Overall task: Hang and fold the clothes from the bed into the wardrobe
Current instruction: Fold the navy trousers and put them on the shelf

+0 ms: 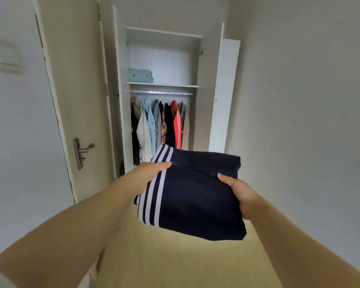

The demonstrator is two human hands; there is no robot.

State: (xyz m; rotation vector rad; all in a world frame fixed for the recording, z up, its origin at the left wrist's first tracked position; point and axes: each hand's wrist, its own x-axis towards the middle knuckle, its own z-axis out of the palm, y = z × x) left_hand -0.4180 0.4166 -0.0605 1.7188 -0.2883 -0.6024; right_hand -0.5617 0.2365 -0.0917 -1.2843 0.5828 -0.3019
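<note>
Navy cloth with white side stripes, the folded garment [192, 196] is held out in front between both hands: the left hand [152, 173] grips its striped edge, the right hand [237, 191] its opposite side, thumbs on top. The open wardrobe [121, 121] stands straight ahead, well apart. Its shelf [175, 85], holding a folded blue item [140, 75], sits higher than the hands, so I judge a lift forward comes next.

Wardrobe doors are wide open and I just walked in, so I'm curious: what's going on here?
A person holds a folded navy garment with white stripes out in front, the left hand gripping its striped edge and the right hand its opposite side. It is in the air, facing the open wardrobe, not yet inside. In there, clothes hang on the rail and a folded light blue item lies on the shelf above.
</note>
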